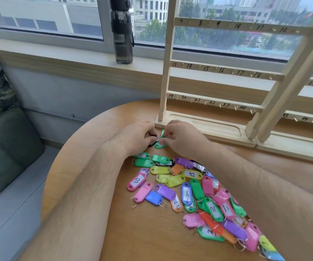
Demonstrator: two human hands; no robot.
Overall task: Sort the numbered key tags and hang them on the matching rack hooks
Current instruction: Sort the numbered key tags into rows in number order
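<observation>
A heap of coloured key tags (191, 193) with handwritten numbers lies on the round wooden table (99, 129). Just beyond the heap, my left hand (137, 136) pinches a black tag (153, 142) and my right hand (182, 138) pinches a green tag (159, 145); their metal rings meet between my fingertips. The wooden rack (217, 70) stands right behind my hands, its bars marked 7 to 12, 13 to 18 and 19 to 24, each number beside a small hook. All the hooks I can see are bare.
A second rack section (302, 117) stands to the right, numbers partly cut off. A dark water bottle (122, 31) stands on the windowsill. A green sofa (5, 151) with a patterned cushion sits left of the table.
</observation>
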